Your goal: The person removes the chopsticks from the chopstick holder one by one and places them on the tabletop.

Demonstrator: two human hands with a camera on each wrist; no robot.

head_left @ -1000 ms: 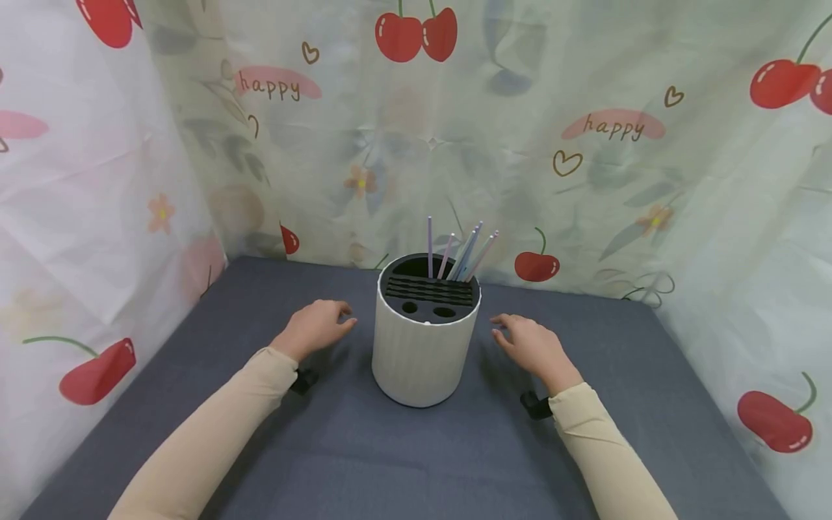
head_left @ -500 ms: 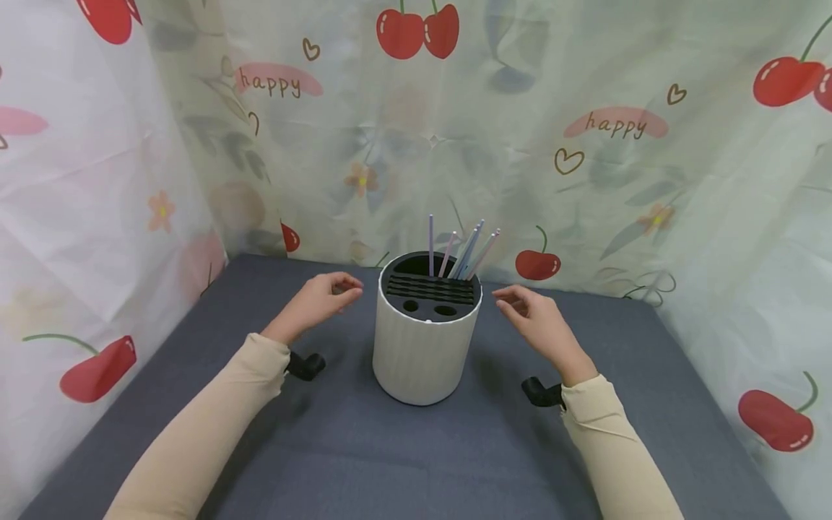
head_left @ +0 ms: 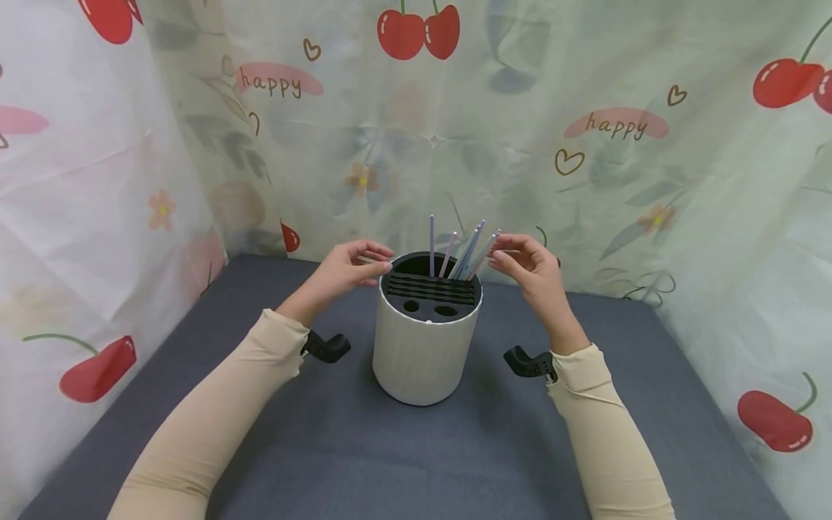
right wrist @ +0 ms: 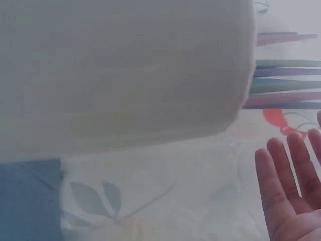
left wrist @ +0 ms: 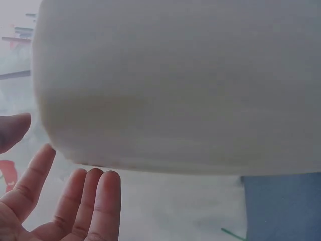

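A white round desk organizer [head_left: 421, 361] with a black slotted top [head_left: 429, 287] stands upright on the dark cloth. Several thin pastel sticks [head_left: 468, 253] lean in its rear compartment. My left hand [head_left: 344, 278] is at the organizer's left, fingertips right at the upper rim, holding nothing. Beside the sticks on the other side, my right hand [head_left: 536, 278] has its fingertips close to the rightmost ones. The left wrist view puts the left fingers [left wrist: 108, 201] along the white wall's edge. In the right wrist view the right fingers [right wrist: 273, 181] are extended, apart from the wall.
Dark grey cloth [head_left: 429, 462] covers the table. Behind and at both sides hang white curtains [head_left: 432, 144] printed with cherries and the word happy. A black wrist mount [head_left: 328, 347] juts from the left sleeve, and another mount [head_left: 528, 362] from the right one.
Both hands have risen from low beside the organizer to the height of its rim. The left has come in to the rim, the right to the sticks. The organizer has stayed in place.
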